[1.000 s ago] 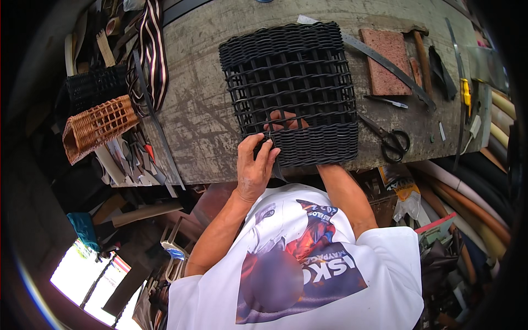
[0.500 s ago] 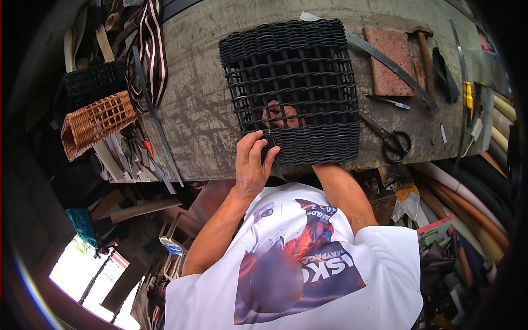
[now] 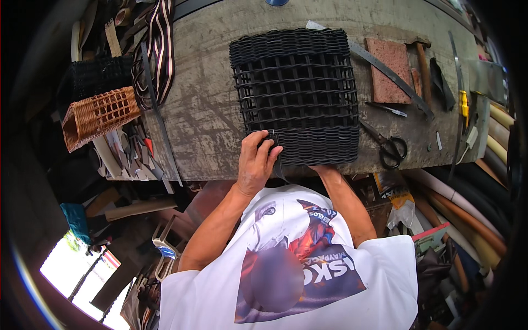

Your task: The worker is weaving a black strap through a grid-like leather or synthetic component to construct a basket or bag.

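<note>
The left hand pinched a strap, best kept flat, by the basket's near-left corner; the right hand's hold was hidden.

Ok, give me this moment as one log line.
left hand: pinching strap at near-left corner of basket | right hand: hidden by basket, forearm showing | scissors: on table, right of basket
</note>
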Action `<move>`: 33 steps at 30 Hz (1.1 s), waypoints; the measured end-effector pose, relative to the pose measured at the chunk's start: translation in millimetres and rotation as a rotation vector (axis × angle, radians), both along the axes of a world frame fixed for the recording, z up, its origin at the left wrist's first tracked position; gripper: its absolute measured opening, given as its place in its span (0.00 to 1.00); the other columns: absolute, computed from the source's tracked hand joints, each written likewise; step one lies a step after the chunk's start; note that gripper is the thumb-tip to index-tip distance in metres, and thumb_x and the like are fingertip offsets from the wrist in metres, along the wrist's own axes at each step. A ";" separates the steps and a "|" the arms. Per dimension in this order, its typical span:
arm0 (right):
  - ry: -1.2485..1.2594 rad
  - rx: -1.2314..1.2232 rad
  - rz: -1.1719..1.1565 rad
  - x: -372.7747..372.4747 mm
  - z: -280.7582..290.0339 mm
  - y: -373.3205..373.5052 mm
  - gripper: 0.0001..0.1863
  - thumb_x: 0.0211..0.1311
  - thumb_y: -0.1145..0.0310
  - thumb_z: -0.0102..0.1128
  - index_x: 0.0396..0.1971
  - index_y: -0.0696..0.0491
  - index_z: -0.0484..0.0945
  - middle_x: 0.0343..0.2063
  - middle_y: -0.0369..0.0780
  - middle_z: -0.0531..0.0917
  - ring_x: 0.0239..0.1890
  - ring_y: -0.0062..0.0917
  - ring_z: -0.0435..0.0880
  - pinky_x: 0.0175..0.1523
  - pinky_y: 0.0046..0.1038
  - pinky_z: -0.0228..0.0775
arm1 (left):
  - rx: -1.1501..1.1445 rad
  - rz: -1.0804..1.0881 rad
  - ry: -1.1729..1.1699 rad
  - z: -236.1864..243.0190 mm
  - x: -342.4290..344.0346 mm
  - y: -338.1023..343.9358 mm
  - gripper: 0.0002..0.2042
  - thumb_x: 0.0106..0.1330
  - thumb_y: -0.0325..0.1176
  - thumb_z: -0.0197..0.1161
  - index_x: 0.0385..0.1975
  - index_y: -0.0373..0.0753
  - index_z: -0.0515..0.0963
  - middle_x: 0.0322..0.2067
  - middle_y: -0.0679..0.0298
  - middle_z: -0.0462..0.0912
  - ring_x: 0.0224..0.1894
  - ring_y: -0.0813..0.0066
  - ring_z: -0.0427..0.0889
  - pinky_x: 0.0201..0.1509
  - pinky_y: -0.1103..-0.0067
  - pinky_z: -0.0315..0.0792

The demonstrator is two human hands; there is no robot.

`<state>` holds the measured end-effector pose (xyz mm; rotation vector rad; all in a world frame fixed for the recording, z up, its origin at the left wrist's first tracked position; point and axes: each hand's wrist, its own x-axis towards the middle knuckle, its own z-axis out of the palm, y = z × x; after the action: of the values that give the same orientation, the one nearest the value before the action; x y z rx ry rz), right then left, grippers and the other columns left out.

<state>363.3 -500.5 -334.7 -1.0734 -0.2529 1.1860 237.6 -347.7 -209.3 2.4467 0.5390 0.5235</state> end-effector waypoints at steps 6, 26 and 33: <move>-0.079 -0.003 -0.015 -4.0 -13.1 -6.3 0.14 0.67 0.68 0.63 0.49 0.55 0.78 0.47 0.39 0.82 0.50 0.25 0.81 0.57 0.29 0.74 | 0.005 0.014 -0.020 -0.8 -0.3 -1.4 0.16 0.56 0.26 0.74 0.43 0.32 0.78 0.50 0.53 0.74 0.51 0.55 0.75 0.53 0.68 0.73; -0.327 0.017 0.032 12.3 -35.1 -7.3 0.13 0.67 0.70 0.62 0.49 0.55 0.78 0.47 0.40 0.82 0.50 0.25 0.81 0.57 0.29 0.74 | 0.016 -0.165 -0.041 13.9 -33.4 11.9 0.27 0.51 0.13 0.63 0.55 0.34 0.77 0.48 0.55 0.72 0.55 0.55 0.73 0.61 0.66 0.71; -0.342 0.031 0.043 12.6 -36.4 -7.5 0.13 0.67 0.70 0.62 0.49 0.55 0.78 0.47 0.40 0.82 0.50 0.25 0.81 0.57 0.29 0.75 | -0.006 -0.307 0.066 22.7 -47.5 16.8 0.28 0.53 0.23 0.68 0.58 0.35 0.75 0.57 0.56 0.71 0.64 0.54 0.67 0.68 0.65 0.67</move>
<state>375.8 -508.0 -371.1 -1.2466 -0.5599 1.0283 190.1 -330.9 -186.6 2.4858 0.1826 0.3137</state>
